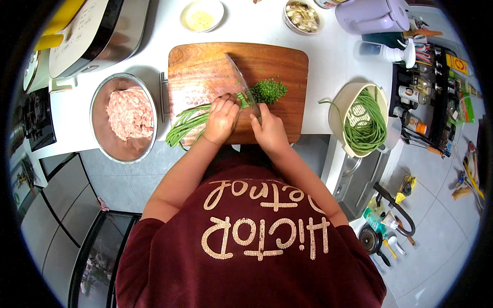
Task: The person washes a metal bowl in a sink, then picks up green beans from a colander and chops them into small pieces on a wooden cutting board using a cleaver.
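My left hand (222, 118) presses a bundle of long green beans (188, 122) onto a wooden cutting board (204, 57). The beans' loose ends trail left over the board's near-left edge, and their cut ends poke out to the right of my fingers. In my right hand (270, 129) is the handle of a kitchen knife (239, 75), its blade slanting away to the upper left. The blade stands right beside the cut ends; whether it touches them I cannot tell. A heap of finely chopped beans (268, 91) lies just right of the blade, with a few bits scattered around.
Left of the board sits a metal bowl (96, 111) of minced meat (130, 113). To the right, a cream colander (337, 115) holds more long beans (368, 123). Behind are a dish of minced garlic (201, 20), a bowl of sliced ingredients (302, 17), a lilac jug (371, 16) and a spray bottle (379, 52).
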Motion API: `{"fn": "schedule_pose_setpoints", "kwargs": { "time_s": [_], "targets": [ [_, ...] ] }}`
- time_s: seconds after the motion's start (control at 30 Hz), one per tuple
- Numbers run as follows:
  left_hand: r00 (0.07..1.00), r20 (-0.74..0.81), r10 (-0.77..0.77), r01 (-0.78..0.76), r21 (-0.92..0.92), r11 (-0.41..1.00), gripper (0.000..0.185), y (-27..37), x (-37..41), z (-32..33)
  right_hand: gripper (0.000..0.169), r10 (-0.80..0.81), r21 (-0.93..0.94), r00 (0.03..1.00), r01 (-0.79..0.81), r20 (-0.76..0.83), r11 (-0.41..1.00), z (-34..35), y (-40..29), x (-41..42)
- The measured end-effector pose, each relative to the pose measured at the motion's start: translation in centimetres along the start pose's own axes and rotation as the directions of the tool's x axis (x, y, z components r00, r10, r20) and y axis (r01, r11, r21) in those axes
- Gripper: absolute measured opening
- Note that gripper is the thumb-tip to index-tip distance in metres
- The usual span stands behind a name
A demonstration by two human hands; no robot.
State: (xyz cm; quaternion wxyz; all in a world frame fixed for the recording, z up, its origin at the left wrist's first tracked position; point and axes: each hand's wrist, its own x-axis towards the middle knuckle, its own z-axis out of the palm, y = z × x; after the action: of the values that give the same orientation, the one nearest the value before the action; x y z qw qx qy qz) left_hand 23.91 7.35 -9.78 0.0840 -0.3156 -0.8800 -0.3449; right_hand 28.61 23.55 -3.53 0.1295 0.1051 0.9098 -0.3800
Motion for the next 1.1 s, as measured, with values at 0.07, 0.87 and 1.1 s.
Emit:
{"fn": "schedule_pose_setpoints", "kwargs": {
  "time_s": [0.07, 0.87, 1.1],
  "targets": [
    [1.0, 0.01, -0.012, 0.012, 0.002, 1.0, 0.028, -0.2, -0.3, 0.2, 0.026, -0.012, 0.01, 1.0, 0.012, -0.019, 1.0, -0.5, -0.5, -0.8],
    [1.0, 0.008, -0.027, 0.026, 0.014, 1.0, 0.02, 0.0, -0.4, 0.3, 0.03, 0.017, -0.006, 0.998, -0.017, 0.057, 1.0, -0.6, -1.2, -1.6],
    [1.0, 0.016, -0.008, 0.008, 0.015, 1.0, 0.021, -0.1, -0.4, 0.1, 0.024, 0.056, -0.123, 0.991, -0.041, 0.12, 0.992, -0.4, -2.2, -0.8]
  ]
}}
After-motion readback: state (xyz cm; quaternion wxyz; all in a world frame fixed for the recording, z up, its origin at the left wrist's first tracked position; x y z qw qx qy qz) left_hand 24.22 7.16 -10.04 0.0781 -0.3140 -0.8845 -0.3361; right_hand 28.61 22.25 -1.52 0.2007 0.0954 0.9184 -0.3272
